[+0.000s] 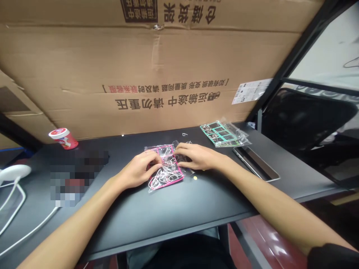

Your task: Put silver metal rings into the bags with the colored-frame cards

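A clear plastic bag (168, 179) lies on the table, with a pink-edged card and tangled white loops or strings showing through it. My left hand (140, 168) rests at the bag's left side, thumb and forefinger brought together over it; what exactly they pinch is too small to see. At the right edge of the bag is my right hand (199, 156), its thumb and fingers apart and the fingertips touching the plastic. More dark, see-through plastic shows partly under the right hand. Small white loops (184, 134) lie beyond it, and a small yellow disc (195, 178) lies nearer me.
Several bagged, green-edged cards (220, 133) lie at the back right, near a phone-like flat slab (256, 164). A red tub with a white lid (64, 138) stands back left. White cables (30, 233) cross the left side. A large cardboard sheet (168, 56) walls off the back.
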Available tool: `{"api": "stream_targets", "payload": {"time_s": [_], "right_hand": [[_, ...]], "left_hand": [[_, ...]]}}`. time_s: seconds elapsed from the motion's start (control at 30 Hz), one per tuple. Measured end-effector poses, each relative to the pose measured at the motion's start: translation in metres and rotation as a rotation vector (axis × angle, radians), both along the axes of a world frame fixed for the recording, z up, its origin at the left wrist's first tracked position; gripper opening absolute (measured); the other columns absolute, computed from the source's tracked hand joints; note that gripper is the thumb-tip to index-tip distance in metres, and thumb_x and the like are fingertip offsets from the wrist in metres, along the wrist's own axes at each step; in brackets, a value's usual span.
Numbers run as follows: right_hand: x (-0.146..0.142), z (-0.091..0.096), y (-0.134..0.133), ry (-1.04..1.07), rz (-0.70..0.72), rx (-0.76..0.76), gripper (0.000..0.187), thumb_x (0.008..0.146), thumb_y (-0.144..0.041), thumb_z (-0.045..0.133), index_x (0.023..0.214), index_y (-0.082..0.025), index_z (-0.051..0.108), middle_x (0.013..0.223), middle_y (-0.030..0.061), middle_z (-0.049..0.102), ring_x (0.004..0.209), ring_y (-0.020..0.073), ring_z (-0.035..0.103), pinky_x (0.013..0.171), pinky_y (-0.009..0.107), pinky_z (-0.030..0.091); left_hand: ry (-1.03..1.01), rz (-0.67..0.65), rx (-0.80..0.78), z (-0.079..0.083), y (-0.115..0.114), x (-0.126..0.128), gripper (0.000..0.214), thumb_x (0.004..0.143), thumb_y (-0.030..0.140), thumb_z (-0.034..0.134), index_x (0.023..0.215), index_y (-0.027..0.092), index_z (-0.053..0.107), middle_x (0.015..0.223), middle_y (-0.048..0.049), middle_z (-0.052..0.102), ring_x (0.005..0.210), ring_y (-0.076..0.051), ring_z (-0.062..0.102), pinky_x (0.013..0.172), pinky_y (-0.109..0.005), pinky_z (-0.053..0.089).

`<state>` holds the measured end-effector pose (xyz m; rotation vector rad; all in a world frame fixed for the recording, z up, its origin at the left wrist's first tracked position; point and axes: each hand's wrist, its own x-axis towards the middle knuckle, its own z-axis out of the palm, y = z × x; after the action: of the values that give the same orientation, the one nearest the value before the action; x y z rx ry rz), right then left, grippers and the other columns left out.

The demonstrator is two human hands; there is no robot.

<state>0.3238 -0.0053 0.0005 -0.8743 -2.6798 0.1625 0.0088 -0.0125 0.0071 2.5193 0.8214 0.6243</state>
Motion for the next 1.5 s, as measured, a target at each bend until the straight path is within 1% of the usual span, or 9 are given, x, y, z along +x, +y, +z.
{"api": "stream_targets", "payload": {"time_s": [0.37, 0.53, 0.67, 0.8, 0.87, 1.03, 1.13, 1.27, 1.5], "right_hand": [[-0.014, 0.003, -0.005, -0.158, -0.143, -0.014, 0.013, 0.108, -0.027, 0.059, 0.104, -0.017, 0.067, 0.108, 0.011, 0.069, 0.088, 0.0218, 0.065, 0.077, 0.033, 0.049], [-0.004, 0.008, 0.0, 0.041, -0.191, -0.078, 0.014, 0.106, -0.021, 0.057, 0.097, -0.019, 0.068, 0.092, 0.0044, 0.072, 0.078, 0.0173, 0.062, 0.074, 0.03, 0.045], [0.015, 0.01, 0.011, 0.233, -0.357, -0.101, 0.013, 0.104, -0.023, 0.06, 0.101, -0.02, 0.073, 0.084, 0.0022, 0.075, 0.072, 0.0172, 0.066, 0.072, 0.031, 0.047], [0.027, 0.007, 0.019, 0.268, -0.482, 0.006, 0.02, 0.103, -0.026, 0.065, 0.118, -0.017, 0.074, 0.1, 0.0098, 0.08, 0.084, 0.0235, 0.072, 0.082, 0.038, 0.055], [0.028, 0.008, 0.018, 0.294, -0.439, 0.012, 0.021, 0.103, -0.027, 0.065, 0.119, -0.017, 0.075, 0.108, 0.0115, 0.079, 0.087, 0.0234, 0.073, 0.085, 0.039, 0.057], [0.018, 0.018, 0.002, 0.212, -0.069, -0.334, 0.027, 0.099, -0.04, 0.077, 0.117, -0.021, 0.079, 0.104, 0.0057, 0.079, 0.081, 0.0177, 0.071, 0.076, 0.03, 0.057], [0.01, 0.02, -0.002, 0.095, 0.047, -0.392, 0.027, 0.097, -0.041, 0.08, 0.114, -0.021, 0.082, 0.109, 0.0062, 0.076, 0.076, 0.0146, 0.067, 0.074, 0.028, 0.054], [0.004, 0.021, -0.005, 0.038, 0.004, -0.375, 0.007, 0.097, -0.021, 0.07, 0.096, -0.019, 0.077, 0.093, 0.0031, 0.074, 0.074, 0.0146, 0.065, 0.069, 0.026, 0.049], [0.011, 0.016, 0.001, -0.055, -0.152, -0.182, 0.013, 0.081, -0.009, 0.069, 0.084, -0.021, 0.066, 0.08, 0.0003, 0.068, 0.071, 0.0157, 0.057, 0.066, 0.027, 0.04]], "left_hand": [[-0.007, -0.002, 0.008, -0.002, 0.002, 0.0, 0.016, 0.111, 0.035, 0.058, 0.107, 0.023, 0.068, 0.102, -0.0031, 0.071, 0.091, -0.018, 0.063, 0.084, -0.032, 0.051], [-0.013, -0.009, 0.022, -0.001, 0.001, 0.0, 0.016, 0.111, 0.034, 0.058, 0.107, 0.023, 0.068, 0.102, -0.003, 0.071, 0.09, -0.018, 0.064, 0.083, -0.031, 0.051], [-0.014, -0.019, 0.012, -0.001, 0.001, -0.001, 0.016, 0.112, 0.035, 0.058, 0.107, 0.023, 0.069, 0.104, -0.003, 0.072, 0.092, -0.018, 0.064, 0.085, -0.032, 0.052], [-0.006, -0.011, 0.008, -0.002, 0.002, -0.001, 0.016, 0.112, 0.034, 0.058, 0.108, 0.023, 0.069, 0.104, -0.0027, 0.072, 0.093, -0.018, 0.064, 0.086, -0.033, 0.051], [-0.004, -0.007, 0.008, -0.002, 0.002, -0.001, 0.016, 0.112, 0.034, 0.058, 0.108, 0.024, 0.069, 0.103, -0.0025, 0.071, 0.092, -0.018, 0.064, 0.085, -0.033, 0.051], [-0.011, -0.011, 0.017, -0.002, 0.001, 0.0, 0.015, 0.111, 0.034, 0.058, 0.108, 0.023, 0.069, 0.103, -0.0029, 0.071, 0.092, -0.018, 0.064, 0.085, -0.033, 0.051], [-0.003, -0.008, 0.018, -0.001, 0.0, 0.0, 0.016, 0.111, 0.034, 0.058, 0.108, 0.023, 0.069, 0.103, -0.0034, 0.071, 0.092, -0.019, 0.064, 0.085, -0.033, 0.052], [0.001, -0.007, 0.015, -0.001, 0.0, 0.0, 0.017, 0.111, 0.035, 0.057, 0.108, 0.023, 0.069, 0.102, -0.0036, 0.071, 0.092, -0.019, 0.064, 0.085, -0.033, 0.052], [0.005, 0.002, 0.009, 0.0, 0.0, -0.001, 0.016, 0.111, 0.033, 0.058, 0.107, 0.023, 0.068, 0.103, -0.0039, 0.071, 0.092, -0.019, 0.064, 0.084, -0.032, 0.051]]}}
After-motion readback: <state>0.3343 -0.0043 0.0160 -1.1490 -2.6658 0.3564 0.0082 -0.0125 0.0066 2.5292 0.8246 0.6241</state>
